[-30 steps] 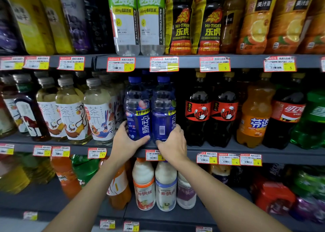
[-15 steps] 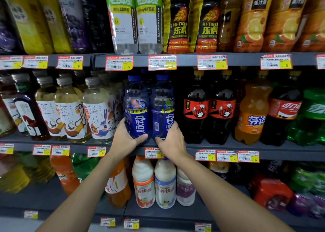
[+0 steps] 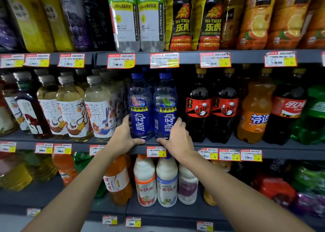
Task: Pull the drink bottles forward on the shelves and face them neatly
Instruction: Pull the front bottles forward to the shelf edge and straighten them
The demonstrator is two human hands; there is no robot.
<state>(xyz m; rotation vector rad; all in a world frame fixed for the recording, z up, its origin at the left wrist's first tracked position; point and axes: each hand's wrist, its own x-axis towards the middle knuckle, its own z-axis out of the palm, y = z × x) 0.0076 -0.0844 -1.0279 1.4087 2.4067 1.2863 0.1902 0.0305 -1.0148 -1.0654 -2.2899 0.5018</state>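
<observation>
Store rack, 3 levels in view. The middle shelf [image 3: 246, 146] carries the work.

Top shelf [image 3: 190, 57], at its front edge: 2 clear electrolyte bottles [image 3: 124, 18], 2 HI-TIGER packs [image 3: 181, 20] to their right, then orange juice bottles [image 3: 258, 18]. Yellow and purple bottles sit toward the left end, blurred.

Middle shelf, left to right along the front edge: tea bottles [image 3: 98, 112] with white illustrated labels, the 2 blue bottles, 2 black cola bottles [image 3: 198, 108], 1 orange soda [image 3: 255, 112], 1 red-label cola [image 3: 284, 115], and a green bottle [image 3: 313, 115] at the right end.

Bottom shelf: 3 white milk drinks [image 3: 145, 180] directly under the blue pair, with an orange bottle [image 3: 117, 180] left of them.

Task items: left blue bottle [image 3: 140, 108] and right blue bottle [image 3: 166, 112] stand upright at the front edge of the middle shelf. They touch side by side with labels facing out. More blue caps show behind them.

Left hand [image 3: 123, 138] grasps the left blue bottle low down, fingers wrapped round its left side and thumb lying across the base at the shelf lip. Right hand [image 3: 177, 138] mirrors that on the right blue bottle, fingers on its right side and thumb at the base.

A price tag [image 3: 156, 151] marked 6 is on the shelf lip just below the 2 thumbs. Tags to its right read 4.
</observation>
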